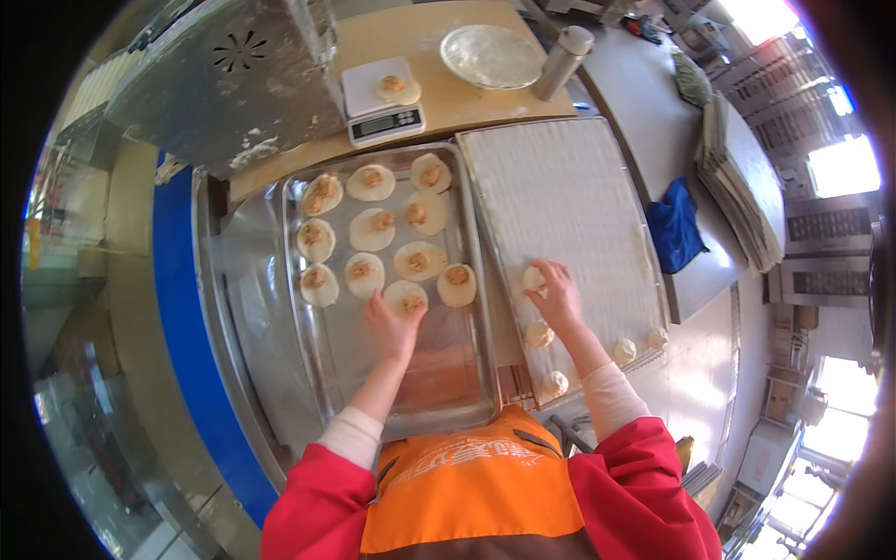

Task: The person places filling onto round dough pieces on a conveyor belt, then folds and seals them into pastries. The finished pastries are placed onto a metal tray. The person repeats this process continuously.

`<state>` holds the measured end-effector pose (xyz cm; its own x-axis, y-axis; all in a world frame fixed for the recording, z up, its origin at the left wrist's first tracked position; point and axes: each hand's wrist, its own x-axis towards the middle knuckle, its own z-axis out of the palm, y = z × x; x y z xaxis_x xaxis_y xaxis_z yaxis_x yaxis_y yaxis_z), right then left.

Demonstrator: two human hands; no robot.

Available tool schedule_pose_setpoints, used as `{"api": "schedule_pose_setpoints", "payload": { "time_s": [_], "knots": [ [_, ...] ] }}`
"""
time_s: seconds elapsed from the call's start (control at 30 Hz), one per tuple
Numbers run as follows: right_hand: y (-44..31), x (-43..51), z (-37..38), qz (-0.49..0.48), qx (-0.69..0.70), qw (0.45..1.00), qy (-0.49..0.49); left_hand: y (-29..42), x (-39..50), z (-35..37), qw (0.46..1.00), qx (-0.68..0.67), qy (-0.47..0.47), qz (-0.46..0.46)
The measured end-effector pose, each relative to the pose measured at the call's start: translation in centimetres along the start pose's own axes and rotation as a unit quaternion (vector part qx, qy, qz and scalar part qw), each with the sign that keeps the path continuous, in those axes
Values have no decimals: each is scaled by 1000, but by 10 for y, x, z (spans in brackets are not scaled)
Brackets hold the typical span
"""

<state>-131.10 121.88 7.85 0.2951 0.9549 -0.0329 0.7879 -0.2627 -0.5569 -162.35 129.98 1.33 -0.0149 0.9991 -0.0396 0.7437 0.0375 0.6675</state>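
Several flat dough rounds topped with orange-brown filling lie on a metal tray (329, 392). My left hand (393, 325) has its fingers and thumb at opposite edges of one filled dough round (404, 297), lowest in the middle of the group. To the right, my right hand (558, 294) holds a closed dough bun (535, 279) between fingertips and thumb, at the left side of a cloth-lined rack (560, 189). Below that hand, a pleated bun (539, 334) and another bun (555, 383) sit along the same edge; more buns (625, 351) are at the near right corner.
Beyond the tray, a digital scale (386, 124) bears one filled dough round (398, 89). A floury round pan (492, 57) and a steel flask (563, 61) stand on the wooden board. At right are a blue cloth (676, 225) and stacked boards (743, 185); a metal machine housing (231, 84) rises at left.
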Motion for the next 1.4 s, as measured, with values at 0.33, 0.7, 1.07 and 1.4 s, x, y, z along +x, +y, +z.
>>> {"api": "schedule_pose_setpoints", "payload": {
  "time_s": [0.33, 0.7, 1.07, 1.4],
  "knots": [
    [-51, 18, -29, -105, -14, 992, 74, 10, 16, -5, 998, 32, -39, -43],
    [-137, 99, 18, -252, 69, 960, -101, 22, 16, -6, 996, 69, -52, -7],
    [-152, 43, 88, -155, 146, 949, -232, -26, -7, -22, 935, -306, -158, -79],
    [-163, 28, 114, 0, 237, 922, -305, -18, -18, -93, 759, -511, -268, -302]
  ]
}}
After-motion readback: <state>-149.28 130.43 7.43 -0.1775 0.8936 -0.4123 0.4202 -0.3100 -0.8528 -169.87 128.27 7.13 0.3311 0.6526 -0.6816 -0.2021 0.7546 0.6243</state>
